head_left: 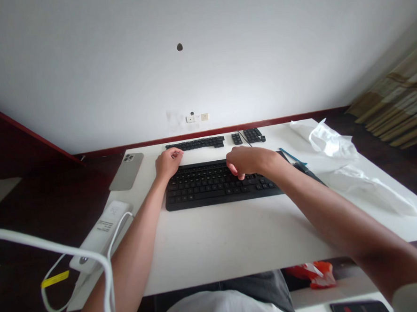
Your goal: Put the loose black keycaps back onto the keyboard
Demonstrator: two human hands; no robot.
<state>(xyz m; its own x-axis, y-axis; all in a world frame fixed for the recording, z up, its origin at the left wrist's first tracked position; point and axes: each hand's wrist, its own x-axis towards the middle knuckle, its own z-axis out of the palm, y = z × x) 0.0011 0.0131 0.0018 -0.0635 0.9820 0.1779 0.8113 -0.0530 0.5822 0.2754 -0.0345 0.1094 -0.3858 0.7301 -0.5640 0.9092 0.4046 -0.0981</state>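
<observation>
White cable [58, 246] looping past the left forearm [135, 235], left hand [169, 163] curling narrowly at the top edge of the black keyboard [196, 194], right hand [246, 162] arching fingertips onto keys, neither gripping anything.

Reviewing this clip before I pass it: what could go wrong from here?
The white cable hangs beside the left forearm and could snag if that arm pulls back. The phone lies at the table's edge, so a stray sideways sweep might push it off. The left hand sits close to the loose strip of black keys, which it could nudge out of place.
</observation>
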